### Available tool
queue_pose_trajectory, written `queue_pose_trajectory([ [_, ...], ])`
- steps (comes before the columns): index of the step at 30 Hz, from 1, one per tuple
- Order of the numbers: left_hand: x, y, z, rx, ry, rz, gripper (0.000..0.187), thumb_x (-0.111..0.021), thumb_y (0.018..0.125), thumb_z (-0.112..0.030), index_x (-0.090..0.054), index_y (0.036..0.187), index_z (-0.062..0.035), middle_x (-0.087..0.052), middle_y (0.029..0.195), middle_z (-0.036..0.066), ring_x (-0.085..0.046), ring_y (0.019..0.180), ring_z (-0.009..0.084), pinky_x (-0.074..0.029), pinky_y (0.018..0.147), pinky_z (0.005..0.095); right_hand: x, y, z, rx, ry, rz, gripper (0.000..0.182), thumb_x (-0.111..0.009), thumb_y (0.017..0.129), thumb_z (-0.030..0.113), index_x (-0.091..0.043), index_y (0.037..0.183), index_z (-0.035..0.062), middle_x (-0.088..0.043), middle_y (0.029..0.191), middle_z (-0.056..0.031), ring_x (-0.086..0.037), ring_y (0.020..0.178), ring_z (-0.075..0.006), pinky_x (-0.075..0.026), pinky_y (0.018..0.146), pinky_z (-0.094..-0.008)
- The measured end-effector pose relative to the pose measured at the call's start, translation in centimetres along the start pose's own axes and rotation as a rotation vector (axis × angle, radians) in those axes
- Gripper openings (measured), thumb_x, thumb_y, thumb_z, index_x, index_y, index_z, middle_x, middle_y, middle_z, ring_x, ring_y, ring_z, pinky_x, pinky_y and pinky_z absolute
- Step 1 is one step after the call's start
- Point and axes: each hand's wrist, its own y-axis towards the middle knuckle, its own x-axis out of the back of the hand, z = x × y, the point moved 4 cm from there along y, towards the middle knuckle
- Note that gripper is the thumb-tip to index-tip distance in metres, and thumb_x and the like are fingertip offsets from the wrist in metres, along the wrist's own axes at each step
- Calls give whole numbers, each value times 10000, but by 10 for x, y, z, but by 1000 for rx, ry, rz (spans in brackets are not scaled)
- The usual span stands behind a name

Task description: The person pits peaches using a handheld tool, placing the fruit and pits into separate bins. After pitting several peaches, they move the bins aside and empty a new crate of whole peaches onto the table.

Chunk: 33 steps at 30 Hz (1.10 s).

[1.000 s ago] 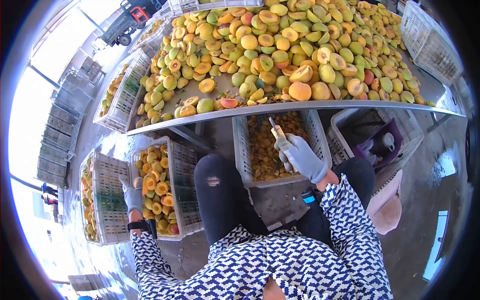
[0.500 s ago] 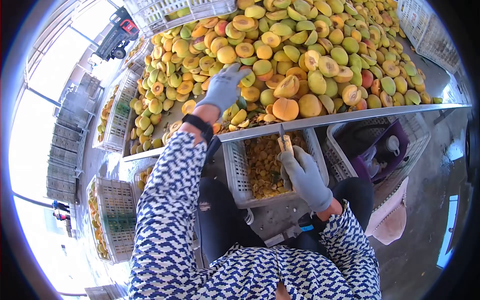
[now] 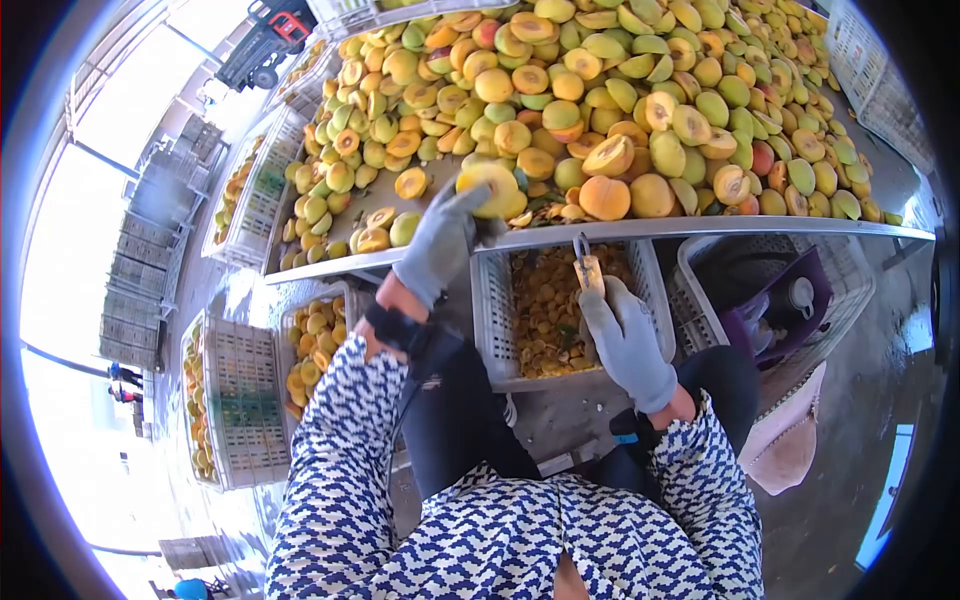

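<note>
My left hand [image 3: 437,245], in a grey glove, is closed around a yellow peach half [image 3: 490,188] just above the table's front edge; fingers and fruit are slightly blurred. My right hand [image 3: 628,350], also gloved, grips a pitting knife [image 3: 590,272] by its pale wooden handle, its looped metal tip pointing up toward the table rim. Below that tip stands a white crate [image 3: 490,325] holding pits and scraps. A big heap of halved peaches [image 3: 610,110] covers much of the metal table [image 3: 345,265].
Beside my left leg are crates of peaches [image 3: 315,340] and a taller crate [image 3: 245,400]. On the right, a crate [image 3: 850,290] contains a purple bag [image 3: 740,325]. A pink cloth [image 3: 790,435] hangs near my right knee. A vehicle [image 3: 265,45] stands far left.
My left hand has come back from the heap toward the table edge and now has a peach half. My right hand with the knife has shifted only slightly. The view has turned a little.
</note>
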Motion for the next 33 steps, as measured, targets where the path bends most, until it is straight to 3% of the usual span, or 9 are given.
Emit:
queue_pose_trajectory([
  [2, 13, -37, 29, 95, -87, -69, 295, -594, 856, -224, -534, 1091, -56, -598, 833, 38, -541, 535, 107, -426, 470, 212, -12, -3, 8, 84, -145, 48, 232, -505, 903, 233, -496, 842, 9, -530, 607, -164, -539, 559, -351, -390, 500, -414],
  [5, 24, -66, 58, 41, -132, -94, 292, -603, 851, -213, -534, 1096, -69, -605, 900, 25, -569, 659, 101, -451, 535, 200, -41, -8, -3, 205, -234, 116, 234, -514, 901, 234, -491, 838, 10, -545, 621, -173, -560, 588, -355, -400, 505, -418],
  [10, 28, -76, 88, 65, -363, 34, 482, -417, 913, -493, -490, 1157, -83, -589, 997, 50, -574, 847, 119, -486, 641, 232, -68, -11, -9, 369, -477, 85, 213, -556, 877, 231, -503, 829, 30, -571, 614, -168, -570, 552, -332, -424, 474, -410],
  [13, 24, -81, 83, -11, -147, -158, 552, -391, 878, -590, -521, 1113, -108, -601, 908, 18, -572, 680, 102, -451, 546, 219, -75, -9, -13, 346, -576, 101, 214, -566, 868, 234, -503, 823, 34, -574, 614, -158, -578, 552, -326, -434, 475, -401],
  [18, 31, -76, 84, -211, 12, -149, 492, -407, 911, -511, -522, 1133, -88, -601, 971, 24, -584, 806, 100, -490, 650, 218, -85, -6, -11, 338, -639, 54, 214, -571, 861, 235, -496, 807, 42, -580, 613, -155, -584, 545, -320, -447, 477, -396],
  [20, 29, -77, 80, -325, 21, -171, 399, -435, 944, -387, -542, 1093, -32, -570, 1013, 37, -513, 922, 108, -412, 844, 251, -89, -5, -14, 327, -636, 54, 218, -569, 860, 237, -492, 803, 42, -581, 614, -158, -584, 544, -320, -448, 478, -397],
  [26, 31, -75, 77, -462, 265, -234, 337, -463, 942, -317, -568, 1031, -9, -591, 884, 41, -524, 845, 101, -433, 775, 252, -97, -6, -27, 265, -710, 141, 219, -562, 862, 216, -483, 799, 22, -572, 602, -172, -581, 550, -337, -446, 484, -409],
  [29, 33, -75, 73, -494, 428, -249, 341, -478, 933, -315, -586, 978, 5, -609, 785, 73, -542, 749, 111, -454, 711, 274, -97, -7, -30, 254, -537, 177, 224, -545, 872, 209, -488, 815, 0, -574, 626, -194, -585, 583, -353, -447, 508, -416],
  [33, 36, -73, 74, -487, 546, -248, 343, -486, 925, -312, -588, 952, 14, -617, 743, 138, -586, 680, 174, -464, 657, 300, -91, -3, -31, -51, -281, 387, 252, -530, 879, 213, -498, 850, -35, -580, 696, -235, -588, 662, -376, -449, 566, -424],
])
